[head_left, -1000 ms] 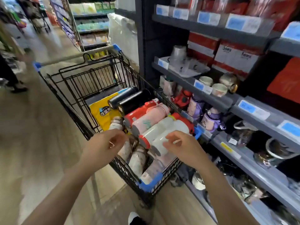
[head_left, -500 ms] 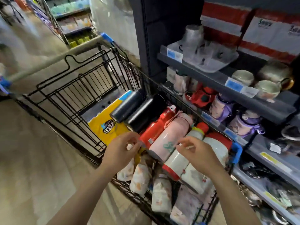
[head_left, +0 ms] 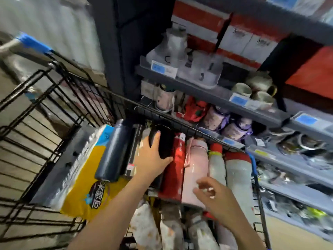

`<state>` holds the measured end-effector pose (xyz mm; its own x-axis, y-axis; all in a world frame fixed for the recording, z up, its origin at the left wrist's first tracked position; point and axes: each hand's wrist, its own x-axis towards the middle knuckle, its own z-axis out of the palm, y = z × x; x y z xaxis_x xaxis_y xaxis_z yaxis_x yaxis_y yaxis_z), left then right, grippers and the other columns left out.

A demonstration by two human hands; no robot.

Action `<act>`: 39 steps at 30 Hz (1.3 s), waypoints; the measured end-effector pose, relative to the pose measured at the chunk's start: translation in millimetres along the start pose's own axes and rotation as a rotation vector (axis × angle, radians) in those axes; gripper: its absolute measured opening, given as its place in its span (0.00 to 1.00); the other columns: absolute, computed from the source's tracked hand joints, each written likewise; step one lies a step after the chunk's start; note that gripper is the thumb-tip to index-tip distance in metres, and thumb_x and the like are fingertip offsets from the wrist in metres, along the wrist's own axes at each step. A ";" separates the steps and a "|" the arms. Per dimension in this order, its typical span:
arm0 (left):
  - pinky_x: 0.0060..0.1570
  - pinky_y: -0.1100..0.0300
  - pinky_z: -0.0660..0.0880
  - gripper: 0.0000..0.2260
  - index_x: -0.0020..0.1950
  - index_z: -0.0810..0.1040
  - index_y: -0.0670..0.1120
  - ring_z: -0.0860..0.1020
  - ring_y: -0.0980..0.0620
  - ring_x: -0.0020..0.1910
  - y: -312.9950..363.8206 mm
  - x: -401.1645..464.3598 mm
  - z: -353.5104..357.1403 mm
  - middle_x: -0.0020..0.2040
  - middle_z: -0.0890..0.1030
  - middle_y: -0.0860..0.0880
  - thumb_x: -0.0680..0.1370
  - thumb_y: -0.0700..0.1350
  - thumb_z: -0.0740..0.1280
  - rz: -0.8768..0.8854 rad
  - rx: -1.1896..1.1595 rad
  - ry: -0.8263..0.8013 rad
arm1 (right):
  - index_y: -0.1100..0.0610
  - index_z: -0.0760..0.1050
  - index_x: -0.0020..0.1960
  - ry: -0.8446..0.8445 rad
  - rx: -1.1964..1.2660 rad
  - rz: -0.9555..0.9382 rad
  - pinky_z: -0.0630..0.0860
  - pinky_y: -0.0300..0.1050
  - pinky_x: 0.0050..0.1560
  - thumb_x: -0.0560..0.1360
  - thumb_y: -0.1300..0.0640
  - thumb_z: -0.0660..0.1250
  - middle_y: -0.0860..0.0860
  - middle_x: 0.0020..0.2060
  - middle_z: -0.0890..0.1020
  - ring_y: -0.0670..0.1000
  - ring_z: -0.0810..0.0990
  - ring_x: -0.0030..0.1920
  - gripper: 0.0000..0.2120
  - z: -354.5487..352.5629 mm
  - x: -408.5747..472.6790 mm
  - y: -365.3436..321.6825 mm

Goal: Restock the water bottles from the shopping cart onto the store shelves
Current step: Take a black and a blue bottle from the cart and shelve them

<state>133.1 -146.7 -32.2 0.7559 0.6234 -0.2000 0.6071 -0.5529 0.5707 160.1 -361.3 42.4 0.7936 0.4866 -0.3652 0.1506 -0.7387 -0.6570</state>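
The left hand [head_left: 153, 159] has its grip closed around the black bottle [head_left: 163, 141], lying in the shopping cart [head_left: 54, 98] beside the red bottle [head_left: 173, 170], probably to lift it; the right hand [head_left: 216, 199], loosely curled and empty, hovers over the pink bottle [head_left: 195, 168].

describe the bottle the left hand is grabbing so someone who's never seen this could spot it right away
Look in the wire cart beside the shelves. In its row of lying bottles, the left hand grips the black bottle, between a navy bottle and a red bottle. It alone is glossy black.
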 end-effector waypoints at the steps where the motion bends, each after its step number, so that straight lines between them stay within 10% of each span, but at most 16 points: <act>1: 0.69 0.50 0.61 0.46 0.77 0.42 0.59 0.57 0.44 0.74 -0.8 -2.0 -0.4 0.77 0.52 0.44 0.70 0.62 0.70 0.019 -0.005 0.010 | 0.45 0.77 0.49 0.014 -0.003 0.020 0.75 0.38 0.50 0.73 0.51 0.71 0.42 0.47 0.81 0.41 0.79 0.45 0.06 4.2 -2.8 -5.9; 17: 0.60 0.48 0.70 0.44 0.76 0.45 0.62 0.64 0.43 0.70 -13.3 -3.7 -23.2 0.76 0.55 0.47 0.70 0.57 0.72 0.026 -0.182 -0.088 | 0.46 0.76 0.53 0.202 0.069 0.164 0.75 0.34 0.40 0.75 0.51 0.69 0.42 0.48 0.80 0.39 0.78 0.44 0.07 24.3 -30.4 -50.6; 28: 0.53 0.43 0.74 0.44 0.76 0.53 0.60 0.65 0.37 0.66 -137.3 -27.7 -127.5 0.75 0.59 0.43 0.68 0.53 0.75 -0.004 0.135 0.257 | 0.46 0.72 0.61 -0.007 -0.007 -0.027 0.73 0.37 0.46 0.75 0.49 0.68 0.43 0.53 0.77 0.44 0.78 0.51 0.15 86.9 31.7 -117.5; 39: 0.58 0.44 0.71 0.40 0.77 0.53 0.57 0.60 0.40 0.69 -190.5 -40.8 -126.9 0.75 0.57 0.45 0.71 0.55 0.71 -0.227 0.100 0.143 | 0.46 0.46 0.77 -0.076 -0.353 -0.019 0.67 0.54 0.64 0.78 0.45 0.61 0.57 0.77 0.48 0.63 0.61 0.71 0.35 219.3 117.6 -175.1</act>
<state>-44.5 3.4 -31.7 0.5599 0.8052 -0.1953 0.7833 -0.4376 0.4415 97.8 -72.4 -30.2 0.7447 0.5251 -0.4119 0.3699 -0.8385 -0.4002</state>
